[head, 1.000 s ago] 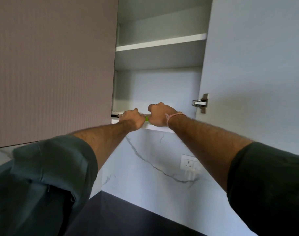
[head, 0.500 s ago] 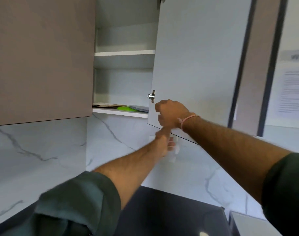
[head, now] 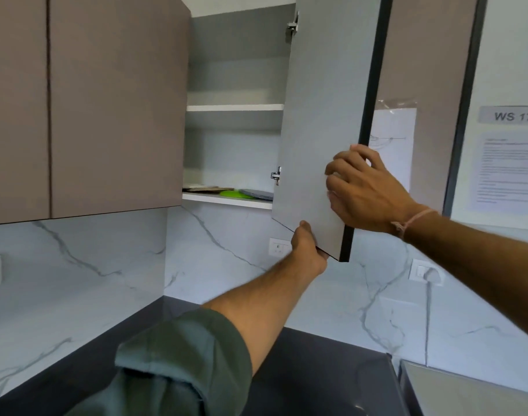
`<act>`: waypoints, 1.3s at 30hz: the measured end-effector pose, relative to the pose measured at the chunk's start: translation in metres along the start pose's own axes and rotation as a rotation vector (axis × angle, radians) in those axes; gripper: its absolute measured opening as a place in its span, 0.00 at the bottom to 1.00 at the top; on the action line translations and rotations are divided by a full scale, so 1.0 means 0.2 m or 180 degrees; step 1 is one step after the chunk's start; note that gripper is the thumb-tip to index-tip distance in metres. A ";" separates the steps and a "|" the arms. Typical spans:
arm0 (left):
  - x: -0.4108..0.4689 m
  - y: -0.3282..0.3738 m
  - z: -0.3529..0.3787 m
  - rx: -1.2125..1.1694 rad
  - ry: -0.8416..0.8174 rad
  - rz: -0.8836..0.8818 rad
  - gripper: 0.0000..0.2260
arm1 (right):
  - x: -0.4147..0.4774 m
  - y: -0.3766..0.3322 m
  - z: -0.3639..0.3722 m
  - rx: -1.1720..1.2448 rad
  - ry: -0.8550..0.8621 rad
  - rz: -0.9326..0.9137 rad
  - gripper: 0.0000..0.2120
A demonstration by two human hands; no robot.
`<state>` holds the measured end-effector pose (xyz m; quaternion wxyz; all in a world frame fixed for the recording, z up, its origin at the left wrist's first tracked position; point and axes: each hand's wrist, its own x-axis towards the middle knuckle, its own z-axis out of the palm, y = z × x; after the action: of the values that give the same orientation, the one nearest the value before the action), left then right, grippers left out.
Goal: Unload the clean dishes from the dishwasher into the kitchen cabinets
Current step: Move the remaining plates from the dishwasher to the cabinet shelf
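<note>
- The cabinet door stands partly open, its dark outer edge turned toward the camera
- The left hand cups the door's bottom edge near its lower corner, thumb up on the pale inner face
- The right hand lies above it, fingers spread flat on the inner face, fingertips curling over the dark edge
- Left of both hands, on the cabinet's bottom shelf, lie flat dishes: a green plate, a grey plate and a stack of boards
- The upper shelf shows bare
- Below the hands the dark counter lies open
- Right of the right hand a wall label reads "WS 17"; the sheet beneath it is too blurred to read
</note>
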<state>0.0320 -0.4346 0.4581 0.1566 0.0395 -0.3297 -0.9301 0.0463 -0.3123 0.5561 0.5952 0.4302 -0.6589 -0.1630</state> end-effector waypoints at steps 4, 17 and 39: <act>-0.10 0.23 -0.21 0.0009 -0.0165 -0.0137 0.13 | 0.23 -0.22 -0.07 0.0373 0.0289 0.0027 0.19; -0.22 0.97 -0.96 -0.0834 -0.0325 0.0135 0.32 | 1.03 -0.91 0.11 0.1357 -0.0368 0.0124 0.38; 1.08 1.49 -1.33 0.0222 0.0872 0.1040 0.26 | 1.70 -1.27 1.32 0.0769 -0.1226 -0.0233 0.42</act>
<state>-0.0464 -0.8811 0.4442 0.3472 0.1170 -0.3393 -0.8664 -0.0762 -0.7965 0.5275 0.3963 0.4829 -0.7590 -0.1835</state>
